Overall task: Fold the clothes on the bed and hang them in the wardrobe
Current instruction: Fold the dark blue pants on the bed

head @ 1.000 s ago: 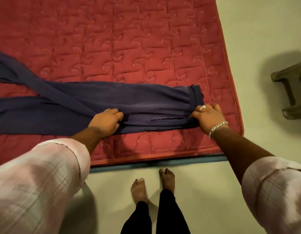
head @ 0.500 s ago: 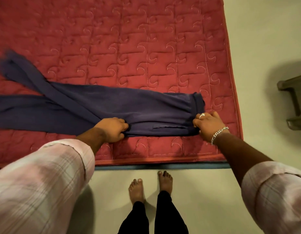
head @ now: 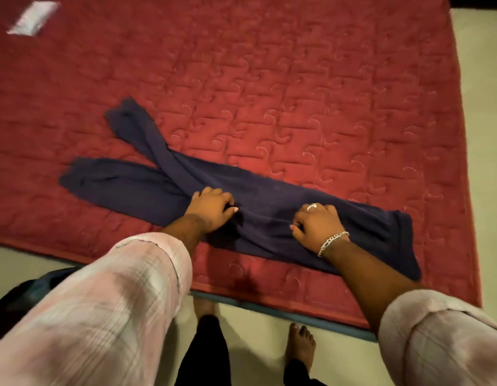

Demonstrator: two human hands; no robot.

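One garment, dark blue trousers (head: 269, 201), lies lengthwise on the red mattress (head: 297, 93), legs crossing toward nine o'clock, unfolded. Left hand (head: 211, 208) and right hand (head: 317, 225) both bunch cloth with curled fingers. Folding is barely begun; hanging remains.

Dark purple trousers (head: 269, 201), red quilted mattress (head: 269, 79) — swirl-stitched, pale pink plaid sleeves (head: 116, 302), possibly white patch (head: 32, 18) — blurred.
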